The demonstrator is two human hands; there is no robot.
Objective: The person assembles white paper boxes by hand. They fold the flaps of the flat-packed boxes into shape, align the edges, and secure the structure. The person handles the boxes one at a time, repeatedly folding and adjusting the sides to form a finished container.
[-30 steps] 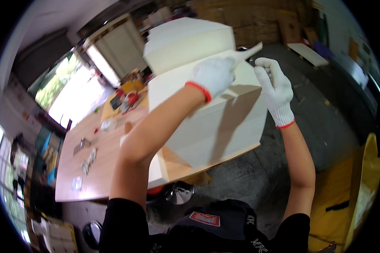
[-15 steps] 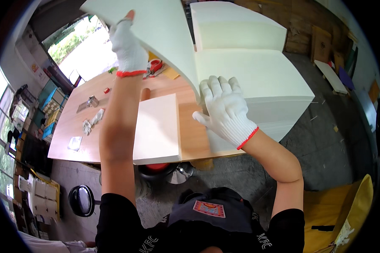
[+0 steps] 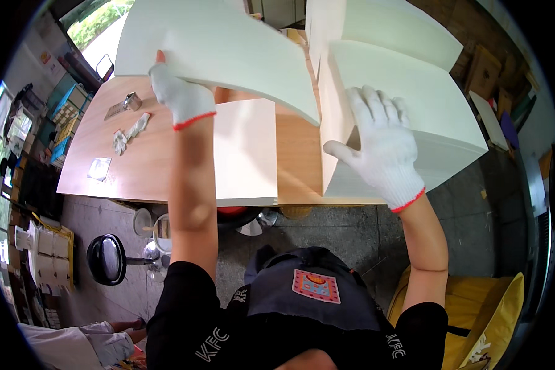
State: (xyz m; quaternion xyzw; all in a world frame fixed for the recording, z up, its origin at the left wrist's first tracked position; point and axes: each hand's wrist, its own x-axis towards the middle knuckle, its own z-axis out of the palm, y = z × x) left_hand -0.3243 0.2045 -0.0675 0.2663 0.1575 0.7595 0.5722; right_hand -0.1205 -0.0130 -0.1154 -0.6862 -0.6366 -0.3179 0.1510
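We see two hands in white knit gloves with red cuffs over a pale wooden worktop [image 3: 148, 166]; the left hand [image 3: 180, 98] is raised, its grip closed on the lower edge of one large cream sheet [image 3: 222, 46] that arches up and away from the worktop; the right hand [image 3: 379, 145] lies flat with fingers spread on the tall stack of cream sheets [image 3: 425, 117] at the right, its grip apart and clamped on nothing, the thumb hooked over the stack's left corner; a second, lower pile of cream sheets [image 3: 246, 154] lies flat on the worktop between the two arms, its near edge flush with the worktop's front edge; between that pile and the tall stack runs a bare strip of wood; the tall stack overhangs the worktop's front right corner; towards the far left of the worktop we count a small metal object [image 3: 132, 100], a crumpled pair of white gloves [image 3: 129, 131] and a small clear packet [image 3: 98, 168], all well apart from the sheets, with open wood around them; below the worktop stands one round black stool [image 3: 108, 259] on the grey floor, and a yellow bag [image 3: 505, 320] sits at the lower right.
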